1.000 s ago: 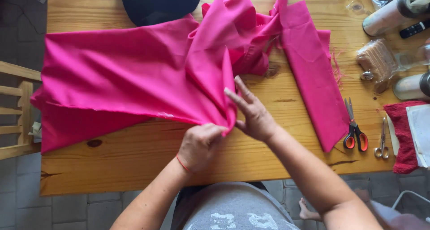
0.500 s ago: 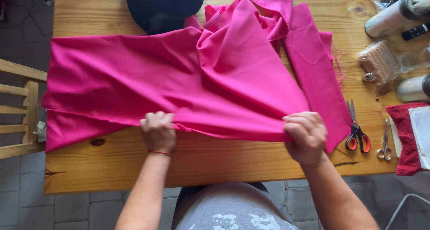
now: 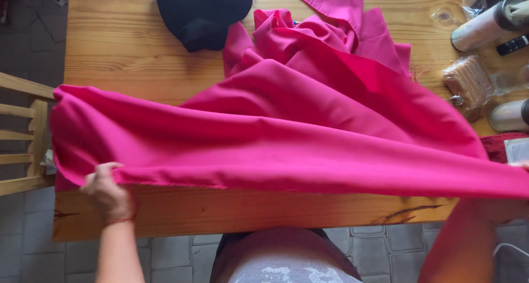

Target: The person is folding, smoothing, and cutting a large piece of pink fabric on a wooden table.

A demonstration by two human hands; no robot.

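A large bright pink cloth (image 3: pixel 286 134) is stretched wide over the wooden table (image 3: pixel 127 57), its near edge lifted and pulled taut from left to right. My left hand (image 3: pixel 107 192) pinches that near edge at the cloth's left end, close to the table's front edge. My right hand (image 3: pixel 521 166) is at the far right border, almost wholly hidden behind the cloth it pulls; only a sliver shows. The far part of the cloth lies bunched in the middle back of the table.
A dark blue bundle (image 3: pixel 201 13) lies at the back of the table. At the right stand a metal flask (image 3: pixel 487 24), a clear packet of brown bits (image 3: pixel 468 85) and a jar (image 3: pixel 509 115). A wooden chair (image 3: pixel 25 134) stands left.
My hands have moved far apart along the cloth's near edge, left hand to the left, right hand to the right border. The cloth is now spread and raised, covering the scissors.
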